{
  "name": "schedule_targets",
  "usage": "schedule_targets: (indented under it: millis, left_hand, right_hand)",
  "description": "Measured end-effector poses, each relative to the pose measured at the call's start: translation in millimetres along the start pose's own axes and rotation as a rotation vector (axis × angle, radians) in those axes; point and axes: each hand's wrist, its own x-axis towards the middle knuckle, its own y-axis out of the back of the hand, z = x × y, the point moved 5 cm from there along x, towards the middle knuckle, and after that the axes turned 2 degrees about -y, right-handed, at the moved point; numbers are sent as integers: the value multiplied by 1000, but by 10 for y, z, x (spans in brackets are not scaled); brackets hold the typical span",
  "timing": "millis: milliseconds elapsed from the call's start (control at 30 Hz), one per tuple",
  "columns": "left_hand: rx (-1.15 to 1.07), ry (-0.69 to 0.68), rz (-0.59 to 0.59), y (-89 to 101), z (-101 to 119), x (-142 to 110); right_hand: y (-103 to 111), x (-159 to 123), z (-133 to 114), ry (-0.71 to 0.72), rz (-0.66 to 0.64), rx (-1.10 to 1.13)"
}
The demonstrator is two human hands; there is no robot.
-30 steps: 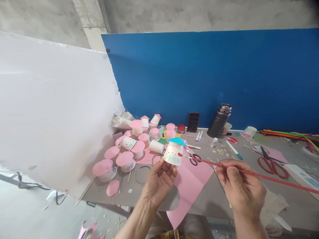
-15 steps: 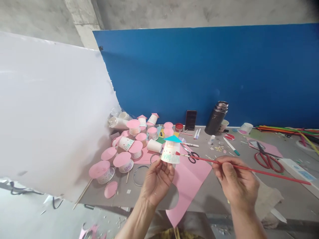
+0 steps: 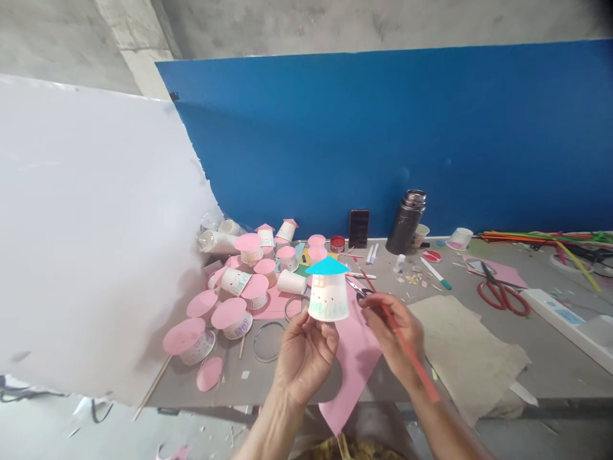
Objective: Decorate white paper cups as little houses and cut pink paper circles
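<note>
A blue board (image 3: 335,140) backs the grey table (image 3: 258,386), which is crowded with pink-topped cups (image 3: 232,314) at nine o'clock from the blue-roofed cup (image 3: 329,300). That cup is held above the table at centre, its rim pinched between the left hand's (image 3: 309,351) thumb and curled fingers at seven o'clock. The right hand (image 3: 393,329), at four o'clock, is closed around the red brush (image 3: 414,359). A half-second ago its red tip was at the cup's side; now it has swung away, pointing towards eleven, so the dabbing looks paused. More of the cloth (image 3: 474,348) shows at the right. The brush is blurred, its bristles hard to make out; the right hand partly covers the black scissors (image 3: 355,287), and the cup's far side is hidden.
</note>
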Motion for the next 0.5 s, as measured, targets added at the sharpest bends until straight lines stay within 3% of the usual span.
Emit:
schedule_targets:
  millis: [100,200,333,500]
  left_hand:
    - [8,31,-10,-3,-52,-3]
    - [21,50,-18,-6,-60,-5]
    - [75,24,-82,18,-54,10]
    - [261,-207,-291,52,-61,41]
  right_hand:
    - [-200,-65,-144,299,-68,-122]
    - [-249,-77,-271,503,-41,-181]
    - [-230,-71,-374,638,33,-263]
    - [-269,-86,-423,687,82,-396]
